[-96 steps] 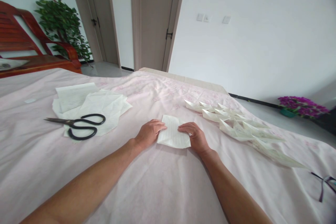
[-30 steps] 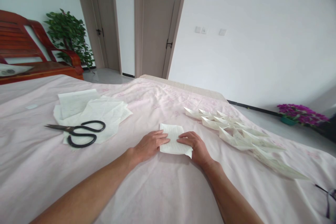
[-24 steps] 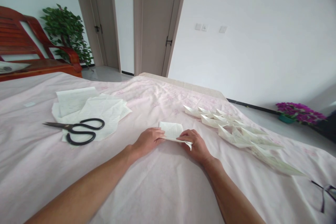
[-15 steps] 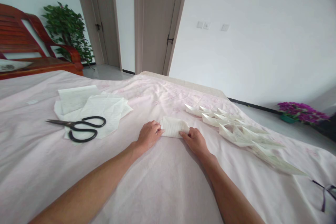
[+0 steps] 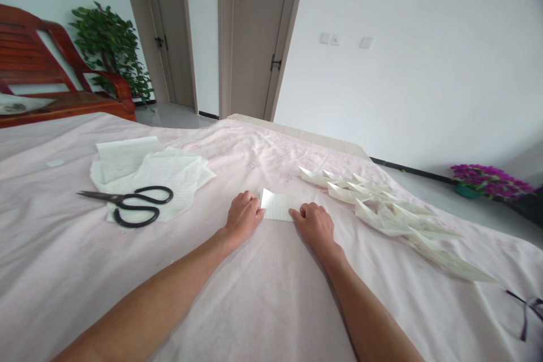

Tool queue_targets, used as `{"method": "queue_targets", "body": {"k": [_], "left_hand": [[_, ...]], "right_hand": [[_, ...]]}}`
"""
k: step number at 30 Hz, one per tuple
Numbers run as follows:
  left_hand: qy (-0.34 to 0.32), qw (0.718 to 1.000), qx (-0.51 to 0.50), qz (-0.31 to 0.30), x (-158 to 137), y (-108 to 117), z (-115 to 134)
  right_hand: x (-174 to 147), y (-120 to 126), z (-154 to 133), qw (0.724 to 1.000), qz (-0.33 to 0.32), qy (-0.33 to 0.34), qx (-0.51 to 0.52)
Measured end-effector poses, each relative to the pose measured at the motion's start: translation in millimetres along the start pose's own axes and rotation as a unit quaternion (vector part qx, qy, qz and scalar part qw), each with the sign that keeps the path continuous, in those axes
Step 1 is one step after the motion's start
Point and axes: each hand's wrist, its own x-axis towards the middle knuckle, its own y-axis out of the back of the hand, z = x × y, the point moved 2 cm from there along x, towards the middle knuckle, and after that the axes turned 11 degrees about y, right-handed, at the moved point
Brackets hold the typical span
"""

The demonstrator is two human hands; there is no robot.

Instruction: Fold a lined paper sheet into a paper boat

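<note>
A small folded sheet of lined paper (image 5: 278, 207) lies on the pink cloth between my two hands. My left hand (image 5: 245, 214) is closed on its left edge, the thumb against the lower left corner. On the other side my right hand (image 5: 314, 223) grips the right end, thumb on top and fingers curled. The paper's upper left corner stands up a little. To the right sit several folded paper boats (image 5: 382, 212) in a cluster. Black-handled scissors (image 5: 123, 201) rest on loose lined sheets (image 5: 167, 172) to the left.
The pale pink cloth (image 5: 237, 305) has wrinkles toward its far edge. Glasses (image 5: 526, 308) lie at the right edge. Beyond are a wooden bench (image 5: 102, 104), a green plant (image 5: 108, 45), purple flowers (image 5: 487, 178) and a door (image 5: 250, 39).
The paper's far edge, bowed between my hands before, now lies flatter, with its left corner raised. My right hand has turned slightly over the paper's right end.
</note>
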Motion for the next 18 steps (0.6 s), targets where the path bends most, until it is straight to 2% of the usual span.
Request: {"method": "queue_targets", "body": {"k": [6,9,13,16,18], "left_hand": [[0.014,0.999,-0.017,0.026,-1,-2,-2],[-0.042,0.998,-0.034,0.031,-2,-7,-1],[-0.156,0.987,-0.036,-0.019,-1,-16,2],[-0.18,0.982,-0.025,-0.046,0,-21,2],[-0.182,0.982,-0.015,-0.046,1,-23,1]], "right_hand": [[0,0,-2,1.0,-0.007,-0.003,-0.006],[0,1,-3,1.0,-0.01,-0.006,-0.006],[-2,1,-3,1.0,0.016,-0.013,-0.007],[-4,3,-5,0.997,0.073,0.004,-0.015],[-6,4,-9,0.994,0.098,0.05,-0.003]]}}
